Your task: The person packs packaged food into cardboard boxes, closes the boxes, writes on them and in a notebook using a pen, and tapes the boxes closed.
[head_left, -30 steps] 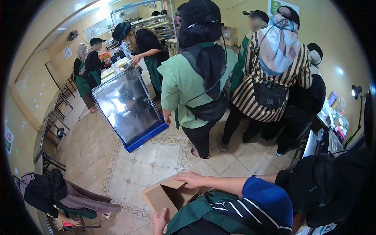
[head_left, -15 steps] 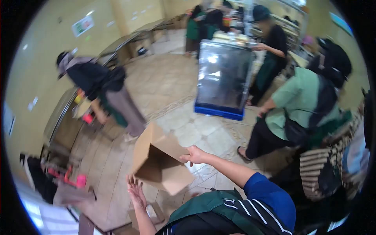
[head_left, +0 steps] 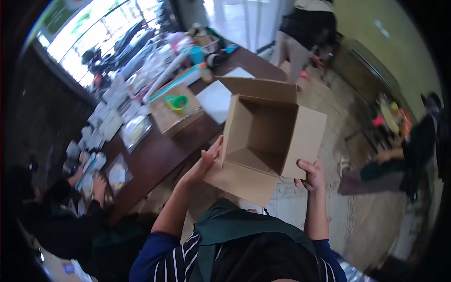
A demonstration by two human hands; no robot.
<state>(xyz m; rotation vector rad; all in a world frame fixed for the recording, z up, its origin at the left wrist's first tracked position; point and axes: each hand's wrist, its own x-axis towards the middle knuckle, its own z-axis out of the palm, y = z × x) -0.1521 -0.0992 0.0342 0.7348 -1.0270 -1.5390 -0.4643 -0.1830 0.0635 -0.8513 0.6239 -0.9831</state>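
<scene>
An empty cardboard box [head_left: 263, 131] hangs in front of my body, its top flaps spread and its inside facing me. My right hand [head_left: 311, 175] grips the lower corner of the right flap, thumb on the near face. On the other side, my left hand [head_left: 205, 162] supports the box's left side, its fingers partly hidden behind the cardboard. To the left, a dark brown table [head_left: 150, 157] carries another cardboard box [head_left: 174, 110] with a green ring-shaped item [head_left: 176, 102] on top. White sheets [head_left: 216, 101] lie between that box and mine.
Plastic bags [head_left: 136, 129], bottles [head_left: 206, 73] and packets crowd the table by the window. A co-worker [head_left: 61, 225] handles items at its left end. Another person [head_left: 307, 28] stands at the back; one more [head_left: 408, 160] bends at the right. Tiled floor [head_left: 371, 225] lies between.
My view has swung from the room with the covered blue-based stack to the table by the window. The box has turned with me, and my left hand has moved from beside it onto its side.
</scene>
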